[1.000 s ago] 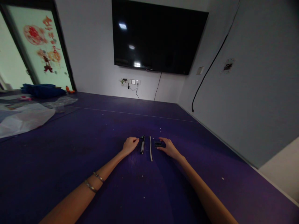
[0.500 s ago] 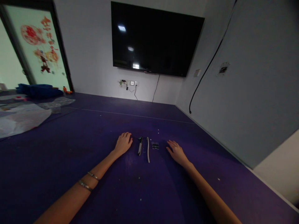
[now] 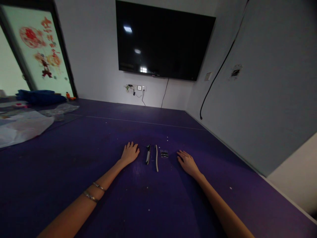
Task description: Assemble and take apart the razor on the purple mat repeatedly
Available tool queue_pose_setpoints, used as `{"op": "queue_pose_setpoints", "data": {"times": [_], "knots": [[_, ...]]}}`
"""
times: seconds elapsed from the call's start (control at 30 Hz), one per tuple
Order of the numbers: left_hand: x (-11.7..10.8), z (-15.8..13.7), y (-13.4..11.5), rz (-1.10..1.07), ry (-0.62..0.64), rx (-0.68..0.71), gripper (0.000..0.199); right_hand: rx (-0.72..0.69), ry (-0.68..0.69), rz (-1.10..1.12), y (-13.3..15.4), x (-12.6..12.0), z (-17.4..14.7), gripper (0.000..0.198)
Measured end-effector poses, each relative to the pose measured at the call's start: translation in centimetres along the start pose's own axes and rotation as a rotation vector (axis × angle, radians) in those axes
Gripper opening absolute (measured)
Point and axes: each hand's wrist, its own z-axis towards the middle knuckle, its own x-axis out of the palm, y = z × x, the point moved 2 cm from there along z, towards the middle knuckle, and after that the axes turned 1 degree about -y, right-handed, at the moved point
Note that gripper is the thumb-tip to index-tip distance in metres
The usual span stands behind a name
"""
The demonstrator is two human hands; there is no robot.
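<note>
My left hand [image 3: 130,153] lies flat on the purple tabletop [image 3: 138,198], fingers spread and nothing in them. Just right of it is a razor [image 3: 148,154] with a dark head and a black and silver handle. Beside the razor lies a slim, slightly curved off-white stick [image 3: 157,159], perhaps a toothbrush; its far end is too small to make out. A small clear pack with dark pieces inside [image 3: 164,154] comes after that. My right hand [image 3: 187,162] rests palm down to the right of the pack, fingers stretched out, apart from all three things.
Clear plastic bags [image 3: 27,127] and a dark blue cloth bundle [image 3: 41,96] lie at the far left, near a small orange object [image 3: 70,96]. A black cable [image 3: 218,76] hangs along the right wall. White specks dot the tabletop. A television [image 3: 165,41] hangs ahead.
The fingers of my left hand have spread a little wider. The view has shifted slightly. The razor, the off-white stick and the pack lie where they were.
</note>
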Motion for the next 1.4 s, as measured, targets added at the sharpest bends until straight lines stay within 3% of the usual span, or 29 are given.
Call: {"op": "queue_pose_setpoints", "data": {"times": [0.17,0.33,0.47,0.63,0.73,0.97,1.27,1.4], "knots": [[-0.8,-0.1,-0.2,-0.027,-0.038,-0.013,0.040,0.006,-0.002,0.009,0.1,-0.1,0.0,0.040],[-2.7,0.0,-1.9,-0.049,-0.185,-0.014,0.025,0.001,0.002,-0.003,0.5,-0.4,0.0,0.040],[-2.5,0.1,-4.6,-0.176,-0.044,0.039,0.019,0.001,0.008,-0.013,0.6,-0.5,0.0,0.041],[-1.8,0.5,-7.0,-0.140,0.036,-0.030,0.032,0.006,-0.010,0.014,0.5,-0.4,0.0,0.040],[-1.7,1.1,-7.5,-0.136,0.058,-0.080,0.035,0.011,-0.010,0.013,0.5,-0.3,0.0,0.040],[-0.9,2.1,-7.1,-0.338,0.083,-0.187,0.012,0.021,-0.015,0.031,0.6,-0.4,0.0,0.039],[-2.1,2.1,-4.9,-0.893,0.118,-0.262,0.033,-0.013,-0.036,0.003,0.6,-0.4,0.0,0.039],[-2.8,1.2,-4.0,-1.327,0.253,-0.523,0.023,-0.003,-0.039,0.010,0.3,-0.2,0.1,0.038]]}}
